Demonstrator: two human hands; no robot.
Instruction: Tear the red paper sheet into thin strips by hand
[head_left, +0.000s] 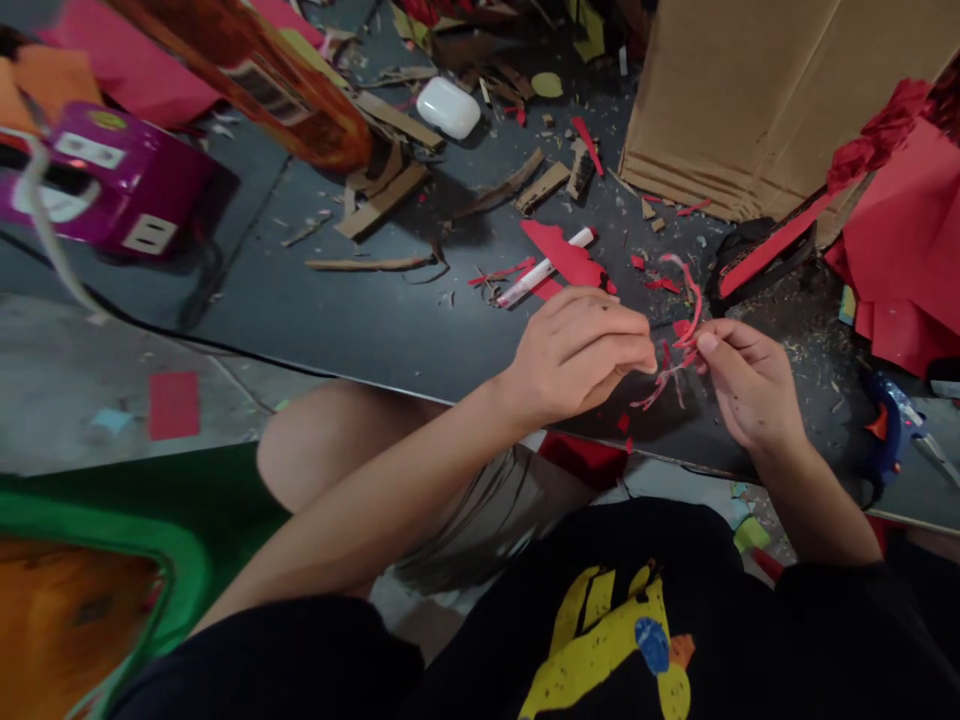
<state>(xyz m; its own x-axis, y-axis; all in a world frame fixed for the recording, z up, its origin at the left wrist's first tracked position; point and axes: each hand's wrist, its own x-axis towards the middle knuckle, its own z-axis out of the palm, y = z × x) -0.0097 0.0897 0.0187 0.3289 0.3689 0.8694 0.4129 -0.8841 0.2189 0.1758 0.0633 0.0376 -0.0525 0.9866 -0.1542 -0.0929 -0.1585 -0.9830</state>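
Observation:
Between thumb and fingers, my right hand (750, 385) pinches a thin curved pinkish-red strip (694, 290) with frayed, branching ends, held above the dark table's near edge. Just left of it is my left hand (585, 350), its fingers bent and drawn together close to the strip's frayed lower end. Whether those fingertips hold a bit of it is hidden. Behind my left hand lie a torn piece of red paper (562, 252) and a white marker (536, 272) with a red end. Small red scraps (661, 285) are scattered near my right hand.
A cardboard box (750, 100) stands at the back right, beside red paper sheets (911, 230). A blue glue gun (892, 430) lies at the right edge. Cardboard strips (386, 200), a white case (448, 108), an orange bottle (300, 90) and a purple box (142, 180) occupy the left.

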